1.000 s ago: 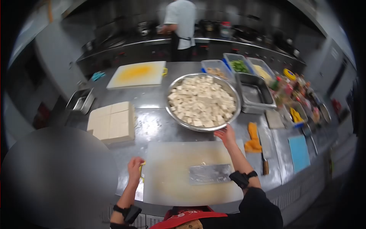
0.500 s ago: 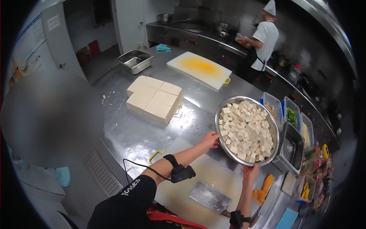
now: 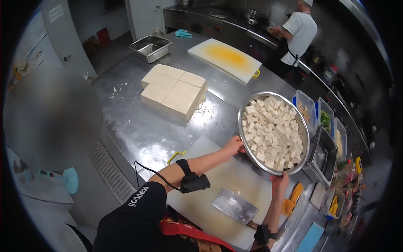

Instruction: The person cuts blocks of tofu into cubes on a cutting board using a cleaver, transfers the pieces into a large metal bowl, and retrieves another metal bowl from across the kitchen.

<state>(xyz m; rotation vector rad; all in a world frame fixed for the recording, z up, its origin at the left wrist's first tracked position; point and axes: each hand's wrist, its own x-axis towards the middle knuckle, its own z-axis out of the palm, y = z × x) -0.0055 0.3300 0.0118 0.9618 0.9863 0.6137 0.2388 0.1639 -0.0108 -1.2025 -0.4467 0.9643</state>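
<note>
A round steel bowl [image 3: 242, 133] full of white tofu cubes [image 3: 275, 130] stands at the right of the steel table. My left hand [image 3: 234, 145] has its fingers closed on the bowl's lower left rim. At the near rim, my right hand [image 3: 278, 181] grips the bowl too, its fingertips partly hidden beneath. A cleaver [image 3: 235, 205] lies flat on the white cutting board [image 3: 197, 210] below my arms. Left of the bowl sits a large block of tofu [image 3: 174, 90], scored into sections, with a corner piece absent.
A second board [image 3: 226, 59] with a yellow stain and a steel pan [image 3: 151, 48] are at the back. Food tubs [image 3: 305, 110], an empty deep pan [image 3: 324, 153] and an orange cloth [image 3: 292, 199] lie right. A person [image 3: 296, 35] stands at the far counter.
The view has swung left. My left hand has gone from the cutting board's left edge to the bowl's rim and taken hold. My right hand remains at the rim.
</note>
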